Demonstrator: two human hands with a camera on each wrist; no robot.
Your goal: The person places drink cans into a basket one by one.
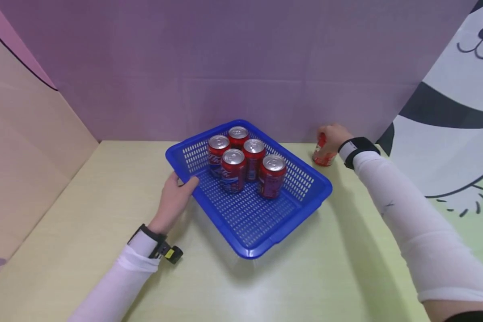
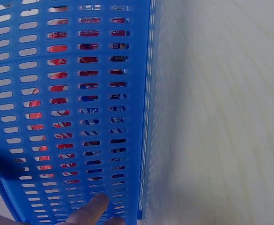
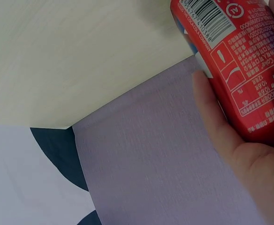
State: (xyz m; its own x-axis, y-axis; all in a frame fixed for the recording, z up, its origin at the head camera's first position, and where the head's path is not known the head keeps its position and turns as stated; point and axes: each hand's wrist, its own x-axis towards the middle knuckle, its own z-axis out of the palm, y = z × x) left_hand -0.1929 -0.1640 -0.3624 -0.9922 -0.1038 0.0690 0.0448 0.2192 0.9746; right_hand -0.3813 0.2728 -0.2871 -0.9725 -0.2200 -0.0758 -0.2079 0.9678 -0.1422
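My left hand (image 1: pixel 174 201) holds the blue plastic basket (image 1: pixel 261 241) at its left corner. The thumb lies over the rim, and in the left wrist view fingertips (image 2: pixel 92 208) touch the slotted outer wall. Several red soda cans (image 1: pixel 233 170) stand upright in the basket, bunched toward its back. At the back right of the table, outside the basket, my right hand (image 1: pixel 333 136) grips another red soda can (image 1: pixel 324 157) from above. The right wrist view shows that soda can (image 3: pixel 249 70) between fingers and thumb, its barcode side toward the camera.
A pale wood-grain table (image 1: pixel 84 214) carries everything. Behind it rises a purple wall covering (image 1: pixel 241 58) close to the basket's back corner and the right hand. Printed panels flank both sides, the right one (image 1: pixel 446 147) with a panda drawing.
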